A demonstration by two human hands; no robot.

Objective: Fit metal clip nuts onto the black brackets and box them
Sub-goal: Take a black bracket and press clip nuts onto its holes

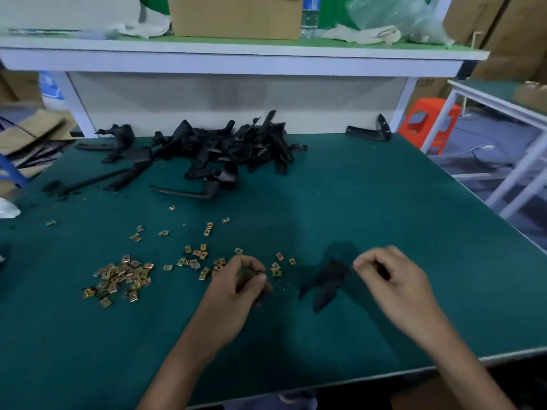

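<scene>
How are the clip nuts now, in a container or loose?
Loose: the clip nuts lie scattered directly on the green table, densest in a heap at the left; no container surrounds them.

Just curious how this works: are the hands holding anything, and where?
The right hand seems to pinch the blurred black bracket by one end; the left hand, unclear.

Left hand (pixel 236 287), right hand (pixel 392 276): bare. Left forearm (pixel 189 350), right forearm (pixel 455 353): bare down to bottom edge of view. Fingernails (pixel 358 263) trimmed short.
</scene>
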